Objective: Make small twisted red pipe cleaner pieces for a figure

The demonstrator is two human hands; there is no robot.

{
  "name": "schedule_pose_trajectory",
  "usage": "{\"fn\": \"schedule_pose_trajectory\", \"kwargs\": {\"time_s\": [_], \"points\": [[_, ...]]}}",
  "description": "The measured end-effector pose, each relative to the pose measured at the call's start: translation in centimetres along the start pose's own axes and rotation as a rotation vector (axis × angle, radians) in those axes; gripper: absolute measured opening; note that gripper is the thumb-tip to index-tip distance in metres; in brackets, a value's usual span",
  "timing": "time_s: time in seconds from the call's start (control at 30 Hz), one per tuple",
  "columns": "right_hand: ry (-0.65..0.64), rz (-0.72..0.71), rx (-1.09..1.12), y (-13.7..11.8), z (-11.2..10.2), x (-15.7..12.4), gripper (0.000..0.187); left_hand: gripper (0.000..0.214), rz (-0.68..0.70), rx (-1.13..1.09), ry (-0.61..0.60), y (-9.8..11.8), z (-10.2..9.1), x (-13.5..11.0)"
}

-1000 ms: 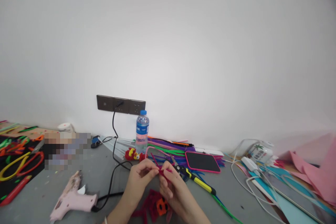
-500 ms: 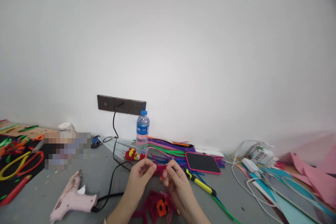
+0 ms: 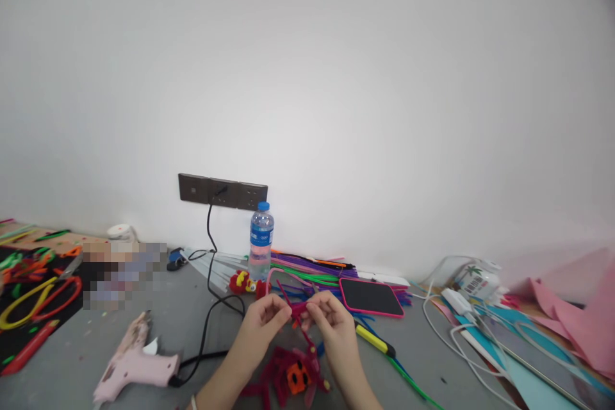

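Between my two hands is a dark pink pipe cleaner (image 3: pixel 299 309), held near the table's middle. My left hand (image 3: pixel 262 327) pinches its left side between thumb and fingertips. On the other side my right hand (image 3: pixel 335 327) grips it the same way, fingers bent. One thin stem sticks up beside the left fingertips. Below the hands lies a crimson pipe-cleaner figure (image 3: pixel 278 368) with an orange, black-spotted face piece (image 3: pixel 298 377). Whether the held piece is joined to that figure I cannot tell. A red and yellow pipe-cleaner figure (image 3: pixel 246 283) lies just beyond my left hand.
A pink glue gun (image 3: pixel 137 365) lies left, its black cord running to the wall socket (image 3: pixel 223 192). Behind the hands are a water bottle (image 3: pixel 261 240), pipe cleaners (image 3: pixel 312 269) and a phone (image 3: pixel 372 298). A yellow-black tool (image 3: pixel 375 338), white cables (image 3: pixel 454 346) and scissors (image 3: pixel 48 301) lie around.
My right hand has turned and shifted slightly right, its fingers more closed on the pipe cleaner. More of the crimson figure's yellow-tipped stems show below. My left hand has moved slightly right.
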State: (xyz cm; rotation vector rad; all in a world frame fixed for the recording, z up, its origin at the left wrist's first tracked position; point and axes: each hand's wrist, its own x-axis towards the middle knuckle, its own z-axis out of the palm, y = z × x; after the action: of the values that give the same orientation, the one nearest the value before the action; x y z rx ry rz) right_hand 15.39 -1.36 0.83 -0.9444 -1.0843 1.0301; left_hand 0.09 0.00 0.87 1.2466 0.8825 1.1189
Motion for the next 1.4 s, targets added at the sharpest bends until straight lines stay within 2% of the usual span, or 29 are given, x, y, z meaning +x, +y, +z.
{"fn": "schedule_pose_trajectory", "kwargs": {"time_s": [0.13,0.27,0.53,0.7,0.97,1.17,1.3,1.4], "points": [[0.014,-0.037,-0.032,0.2,-0.3,-0.1,0.031,0.031,0.048,0.033,-0.053,-0.4,-0.1,0.0],[0.008,-0.053,-0.023,0.1,-0.4,0.0,0.031,0.030,0.038,0.060,-0.109,-0.7,-0.2,0.0],[-0.035,0.016,0.019,-0.1,-0.4,0.1,0.031,0.033,0.050,0.102,-0.077,-0.9,-0.3,0.1],[-0.039,0.023,-0.003,0.0,-0.5,0.1,0.032,0.031,0.056,0.125,-0.121,-0.3,-0.3,-0.2],[-0.149,0.078,-0.070,-0.2,-0.9,0.6,0.033,0.022,0.091,0.164,-0.132,-0.1,-0.1,-0.5],[-0.184,-0.018,-0.189,0.1,-0.8,0.7,0.032,0.019,0.068,0.118,-0.179,-0.6,-0.1,-0.2],[-0.168,-0.095,-0.290,0.6,-0.8,0.7,0.028,0.021,0.079,0.195,-0.133,-1.0,-0.4,-0.1],[-0.186,-0.085,-0.264,0.8,-1.0,0.6,0.026,0.022,0.090,0.243,-0.105,-1.1,-0.5,-0.1]]}}
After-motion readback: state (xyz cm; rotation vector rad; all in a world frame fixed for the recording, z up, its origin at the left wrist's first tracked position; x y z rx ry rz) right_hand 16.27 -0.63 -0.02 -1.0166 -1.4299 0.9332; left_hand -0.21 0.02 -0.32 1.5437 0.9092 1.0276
